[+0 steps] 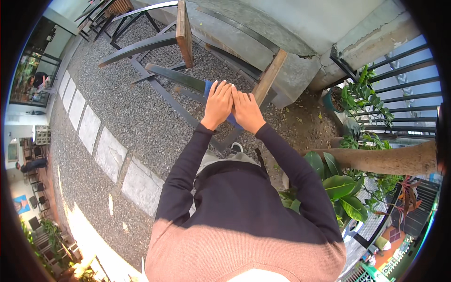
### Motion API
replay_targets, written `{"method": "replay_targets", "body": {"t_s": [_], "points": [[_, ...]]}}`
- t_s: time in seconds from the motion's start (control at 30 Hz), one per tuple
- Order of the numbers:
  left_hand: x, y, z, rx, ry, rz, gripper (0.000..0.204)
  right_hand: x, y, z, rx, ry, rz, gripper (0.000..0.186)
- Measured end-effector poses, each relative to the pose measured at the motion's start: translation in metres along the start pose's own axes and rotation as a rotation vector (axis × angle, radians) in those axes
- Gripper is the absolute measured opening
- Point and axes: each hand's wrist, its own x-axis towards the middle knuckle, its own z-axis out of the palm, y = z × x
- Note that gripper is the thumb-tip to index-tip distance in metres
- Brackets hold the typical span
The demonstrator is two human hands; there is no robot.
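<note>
My left hand [218, 104] and my right hand [245, 110] lie flat side by side, fingers together, pressing a blue cloth [208, 88] onto a dark metal bar [176, 77] of an outdoor chair frame. Only a corner of the cloth shows at the left fingertips and a strip under the wrists. A wooden armrest slat [268, 77] stands just right of my right hand, and another wooden slat [184, 33] rises further back left.
Grey gravel [127, 113] covers the ground, crossed by pale stepping stones [109, 152]. A concrete wall [300, 42] runs behind the chair. Green leafy plants [340, 188], a tree trunk [385, 160] and a dark railing [399, 84] stand to the right.
</note>
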Motion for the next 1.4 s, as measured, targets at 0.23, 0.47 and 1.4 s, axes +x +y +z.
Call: {"method": "replay_targets", "body": {"t_s": [0.23, 0.47, 1.4], "points": [[-0.001, 0.013, 0.003, -0.064, 0.084, -0.038, 0.043, -0.014, 0.01, -0.006, -0.052, -0.013, -0.037, 0.083], [-0.01, -0.012, -0.013, -0.122, 0.044, 0.011, 0.041, 0.006, -0.012, -0.009, -0.048, -0.08, 0.059, 0.087], [-0.01, -0.183, -0.082, -0.077, 0.071, 0.029, 0.032, 0.166, -0.109, 0.077, -0.096, 0.071, 0.038, 0.047]]}}
